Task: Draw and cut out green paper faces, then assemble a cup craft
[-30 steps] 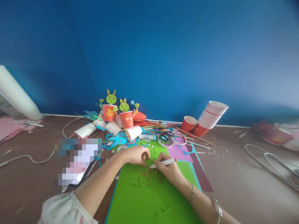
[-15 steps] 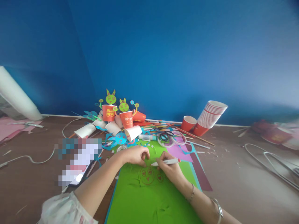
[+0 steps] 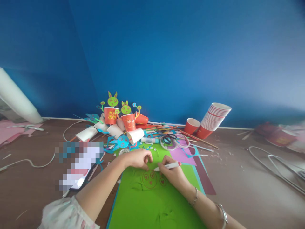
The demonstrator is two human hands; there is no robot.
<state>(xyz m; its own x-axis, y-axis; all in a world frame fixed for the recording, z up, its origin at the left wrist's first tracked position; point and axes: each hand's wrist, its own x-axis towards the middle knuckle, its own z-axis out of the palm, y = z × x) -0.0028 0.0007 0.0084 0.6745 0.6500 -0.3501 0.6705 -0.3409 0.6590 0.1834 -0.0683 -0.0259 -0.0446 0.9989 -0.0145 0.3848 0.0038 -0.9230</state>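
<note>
My right hand (image 3: 172, 171) holds a white marker (image 3: 170, 165) with a red end, its tip near the top of a round face drawn in red on the green paper (image 3: 143, 210). The drawn face (image 3: 150, 179) has heart eyes, and a smaller circle with a heart (image 3: 162, 181) is at its right. Resting on the paper just above the drawing, my left hand (image 3: 140, 159) has its fingers curled but apart, with nothing seen in them.
Behind the paper lie scissors (image 3: 170, 139), tape rolls, a glue stick (image 3: 149, 140), white cups (image 3: 135, 136) and straws. Red cups with green rabbit faces (image 3: 112, 101) stand at the back. Stacked cups (image 3: 215, 117) lean at the right; a phone (image 3: 82, 179) lies left.
The marker and my right fingers have shifted slightly left, and the marker's tip is a little lower. A red line now shows between the small circle and the marker hand. My left hand has stayed put.
</note>
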